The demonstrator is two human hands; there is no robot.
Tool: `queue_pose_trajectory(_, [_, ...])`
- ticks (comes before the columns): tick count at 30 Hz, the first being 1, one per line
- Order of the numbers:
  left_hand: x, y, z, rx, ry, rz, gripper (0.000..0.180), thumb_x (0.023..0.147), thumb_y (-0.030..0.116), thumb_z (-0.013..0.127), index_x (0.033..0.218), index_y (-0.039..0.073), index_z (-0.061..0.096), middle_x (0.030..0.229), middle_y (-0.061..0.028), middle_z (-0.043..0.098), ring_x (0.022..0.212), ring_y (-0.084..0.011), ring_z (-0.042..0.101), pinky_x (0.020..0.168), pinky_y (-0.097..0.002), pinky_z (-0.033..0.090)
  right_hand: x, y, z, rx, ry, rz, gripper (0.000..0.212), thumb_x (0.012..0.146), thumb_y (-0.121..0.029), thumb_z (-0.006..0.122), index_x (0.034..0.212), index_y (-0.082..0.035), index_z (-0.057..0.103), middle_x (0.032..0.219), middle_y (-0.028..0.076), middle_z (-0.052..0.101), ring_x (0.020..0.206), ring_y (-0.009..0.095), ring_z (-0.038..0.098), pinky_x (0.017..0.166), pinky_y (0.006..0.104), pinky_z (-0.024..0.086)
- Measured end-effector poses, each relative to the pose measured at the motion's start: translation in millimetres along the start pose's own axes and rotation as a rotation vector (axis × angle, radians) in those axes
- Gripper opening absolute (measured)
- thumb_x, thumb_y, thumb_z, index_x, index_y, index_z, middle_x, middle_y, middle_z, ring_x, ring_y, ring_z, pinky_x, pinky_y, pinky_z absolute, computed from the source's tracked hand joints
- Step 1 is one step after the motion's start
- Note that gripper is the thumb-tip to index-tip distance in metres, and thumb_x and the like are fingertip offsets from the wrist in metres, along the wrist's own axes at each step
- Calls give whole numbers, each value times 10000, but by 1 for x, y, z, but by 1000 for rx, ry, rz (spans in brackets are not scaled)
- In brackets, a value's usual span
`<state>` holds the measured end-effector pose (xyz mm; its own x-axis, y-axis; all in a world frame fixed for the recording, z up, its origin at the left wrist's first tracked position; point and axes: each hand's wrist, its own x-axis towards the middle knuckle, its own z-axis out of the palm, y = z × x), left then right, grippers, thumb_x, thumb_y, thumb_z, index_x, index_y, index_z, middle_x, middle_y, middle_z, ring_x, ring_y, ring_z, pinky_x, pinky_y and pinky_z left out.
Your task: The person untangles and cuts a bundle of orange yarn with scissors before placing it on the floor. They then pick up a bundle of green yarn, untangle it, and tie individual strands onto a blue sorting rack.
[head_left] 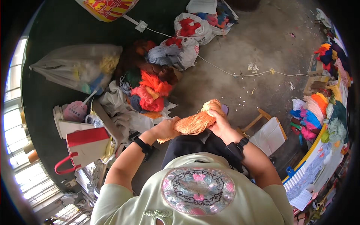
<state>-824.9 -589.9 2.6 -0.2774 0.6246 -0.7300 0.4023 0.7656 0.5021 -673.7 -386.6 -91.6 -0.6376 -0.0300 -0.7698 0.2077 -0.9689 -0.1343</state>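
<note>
A light orange skein of yarn (195,123) stretches between my two hands in front of my lap. My left hand (165,128) is closed round its lower left end, and a short tail of strands pokes out below that fist. At the upper right end my right hand (220,123) grips the skein, where the yarn bulges into a thick looped bundle above the fingers. The strands between the hands lie together in a slightly twisted bunch. Below the hands, dark trousers show at my lap.
Red, coral and dark yarn (152,92) is heaped at the left, near a translucent plastic bag (80,69) and a red-and-white bag (88,148). White sacks of yarn (193,30) stand farther off. At right are a small wooden-framed seat (268,137) and a table piled with coloured yarn (311,116).
</note>
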Motion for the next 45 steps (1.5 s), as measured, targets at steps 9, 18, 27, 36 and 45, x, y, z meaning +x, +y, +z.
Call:
queue_pose_trajectory(9, [119,-65,-173,488,-42,-2,473,710,213,689,1152,78,590,986,-180,671,955,-356,636,831,-454,502,139,-24,91,85,33,-11,492,861,-228,703,1294,-130,489,1255,55,569,1154,209,556,971,428,461])
queue_pose_trajectory(18, [291,-216,-262,546,-309,-95,318,795,330,600,813,40,729,873,-189,700,865,-373,676,753,-472,530,346,-12,142,159,272,-69,410,831,-287,732,1179,-176,547,1078,-14,627,984,145,605,824,371,486])
queue_pose_trajectory(27, [338,-283,-246,623,-333,-283,253,845,133,514,977,30,703,1062,-202,672,941,-360,664,840,-463,520,458,30,145,53,340,-122,796,807,-331,765,1352,-87,239,1298,131,476,1100,236,556,875,422,489])
queue_pose_trajectory(36, [338,-326,-232,609,17,-32,315,843,159,510,1094,28,648,1104,-227,644,990,-413,624,861,-459,493,443,-1,160,-512,445,172,839,807,-508,722,1402,-166,240,1283,82,510,1051,263,582,819,477,491])
queue_pose_trajectory(45, [268,-251,-267,862,182,265,306,757,130,629,1054,67,589,1109,-135,626,1097,-339,582,883,-453,480,329,-61,23,-692,536,-107,508,874,-343,664,1237,-15,529,1075,116,622,757,192,641,691,306,509])
